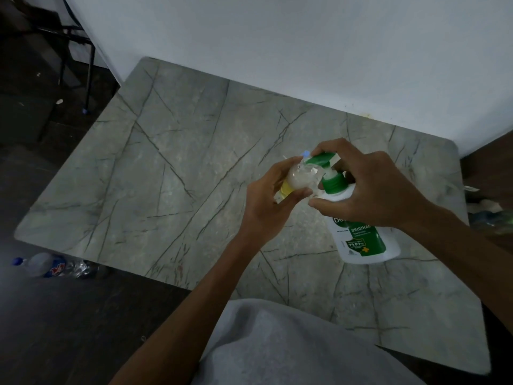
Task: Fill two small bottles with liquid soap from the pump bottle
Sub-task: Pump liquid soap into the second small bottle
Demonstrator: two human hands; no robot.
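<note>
A white pump bottle (363, 240) with a green label and green pump head (323, 159) stands on the marble table (180, 162), right of centre. My right hand (369, 190) lies over the pump, fingers curled on the pump head and thumb against the bottle's shoulder. My left hand (266, 201) grips a small clear bottle (298, 179) with a yellow label, tilted with its mouth under the pump spout. Whitish liquid shows inside the small bottle. I see no second small bottle.
A white wall runs along the table's far edge. On the dark floor to the left lies a plastic water bottle (50, 265); a chair's legs (88, 79) stand further back. More plastic items (491, 215) lie past the table's right edge. My grey-clothed lap (291, 345) is at the near edge.
</note>
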